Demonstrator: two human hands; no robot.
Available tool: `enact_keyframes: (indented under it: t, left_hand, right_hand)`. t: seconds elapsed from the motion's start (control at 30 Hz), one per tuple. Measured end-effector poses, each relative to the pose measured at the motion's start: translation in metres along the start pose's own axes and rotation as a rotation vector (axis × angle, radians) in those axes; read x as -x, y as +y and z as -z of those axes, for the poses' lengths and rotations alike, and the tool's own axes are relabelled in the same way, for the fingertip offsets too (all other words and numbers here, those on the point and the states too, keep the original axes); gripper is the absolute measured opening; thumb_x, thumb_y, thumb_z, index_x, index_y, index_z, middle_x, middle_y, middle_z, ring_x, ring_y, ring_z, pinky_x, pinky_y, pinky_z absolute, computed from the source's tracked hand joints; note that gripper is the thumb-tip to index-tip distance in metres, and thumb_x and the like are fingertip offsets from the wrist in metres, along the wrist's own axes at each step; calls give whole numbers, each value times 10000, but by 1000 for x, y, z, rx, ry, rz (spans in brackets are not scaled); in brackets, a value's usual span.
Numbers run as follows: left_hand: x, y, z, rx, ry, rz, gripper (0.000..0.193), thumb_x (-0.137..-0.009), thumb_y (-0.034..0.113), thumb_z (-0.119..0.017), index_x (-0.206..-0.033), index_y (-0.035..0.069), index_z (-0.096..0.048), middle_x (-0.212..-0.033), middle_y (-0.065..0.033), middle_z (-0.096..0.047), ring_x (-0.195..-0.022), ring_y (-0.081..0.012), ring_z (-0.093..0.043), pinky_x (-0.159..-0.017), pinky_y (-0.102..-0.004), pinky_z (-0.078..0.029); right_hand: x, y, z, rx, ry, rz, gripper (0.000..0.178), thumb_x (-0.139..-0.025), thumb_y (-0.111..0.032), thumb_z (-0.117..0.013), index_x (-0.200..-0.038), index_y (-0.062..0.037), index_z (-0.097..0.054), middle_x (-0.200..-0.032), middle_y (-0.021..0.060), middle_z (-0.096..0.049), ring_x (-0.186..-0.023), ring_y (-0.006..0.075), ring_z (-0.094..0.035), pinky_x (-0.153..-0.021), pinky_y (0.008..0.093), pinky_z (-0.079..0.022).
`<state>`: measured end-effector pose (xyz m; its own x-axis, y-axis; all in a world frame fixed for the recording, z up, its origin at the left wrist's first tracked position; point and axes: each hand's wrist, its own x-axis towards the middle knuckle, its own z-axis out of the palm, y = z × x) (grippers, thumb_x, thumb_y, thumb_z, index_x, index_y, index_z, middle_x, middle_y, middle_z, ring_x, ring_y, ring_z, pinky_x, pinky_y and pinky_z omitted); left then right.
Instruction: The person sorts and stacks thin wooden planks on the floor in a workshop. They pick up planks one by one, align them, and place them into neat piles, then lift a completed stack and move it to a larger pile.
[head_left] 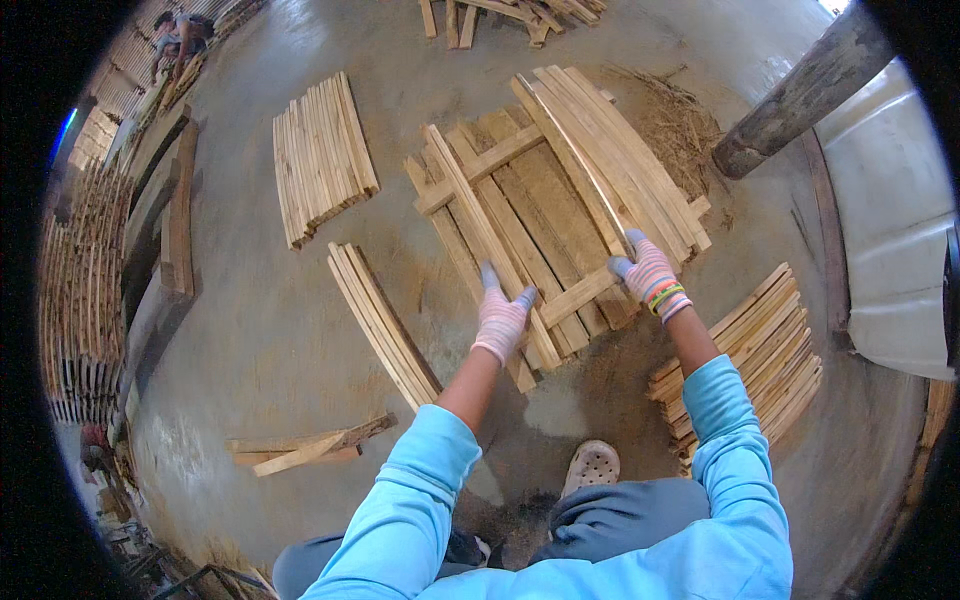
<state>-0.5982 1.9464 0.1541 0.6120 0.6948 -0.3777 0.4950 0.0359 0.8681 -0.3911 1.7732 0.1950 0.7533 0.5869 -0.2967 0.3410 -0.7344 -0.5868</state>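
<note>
A wooden frame of planks with two crosspieces (580, 298) lies on the floor in front of me. My left hand (503, 318), in a striped glove with grey fingertips, grips the near end of a narrow slat (477, 212) lying lengthwise over the crosspieces on the left. Its thumb is on the slat's right side, the fingers on its left. At the right, my right hand (652, 275), gloved alike and with bright wristbands, closes on the near end of another slat (565, 140). That slat stands on edge beside a row of slats (620, 150) laid side by side.
Slat bundles lie at the far left (322, 160), near left (378, 315) and right (750, 360). Loose offcuts (310, 450) are at lower left. A thick post (800, 95) leans in at right, beside wood debris (675, 130). Another person (180, 45) is far left.
</note>
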Motion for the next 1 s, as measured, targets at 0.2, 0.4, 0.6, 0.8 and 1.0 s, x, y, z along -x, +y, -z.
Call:
enact_keyframes:
  t: [0.2,0.4,0.6,0.8,1.0]
  left_hand:
    - [-7,-5,12,171,-109,75,904,-902,232,-729,-1582,71,-155,-1317,-259,-595,-1201,-317,-590,-988,-352,-472]
    - [-10,-13,15,53,-50,-28,853,-901,221,-740,-1571,98,-226,-1273,-210,-602,-1089,-277,-594,-929,-358,-493]
    - [-3,-10,17,368,-143,57,844,-912,127,-716,-1577,100,-197,-1285,-184,-597,-1082,-276,-583,-911,-351,-493]
    - [-3,-4,23,214,-158,33,839,-923,246,-709,-1566,25,-217,-1466,-181,-470,-1269,-307,-499,-1066,-363,-413]
    - [1,-8,21,338,-148,10,803,-923,102,-675,-1586,170,-226,-1385,-126,-517,-1073,-228,-575,-844,-333,-531]
  right_hand:
    - [3,6,-27,68,1,-31,616,-923,-313,-675,-1425,-15,-478,-1343,276,-581,-1291,409,-535,-1059,418,-439]
    - [10,-7,-48,-642,-7,-110,447,-1023,-346,-566,-1296,7,-590,-959,47,-649,-808,114,-551,-742,299,-483]
    - [10,-15,-78,-655,-130,-111,367,-1022,-305,-558,-1235,-12,-614,-955,73,-668,-793,151,-610,-768,323,-502]
    - [63,-10,-43,-609,296,106,378,-968,-234,-641,-1283,-40,-567,-997,154,-694,-923,290,-657,-848,392,-507]
    - [155,67,18,-216,400,-309,830,-839,-210,-767,-1503,-15,-310,-1283,244,-603,-1160,314,-604,-986,376,-473]
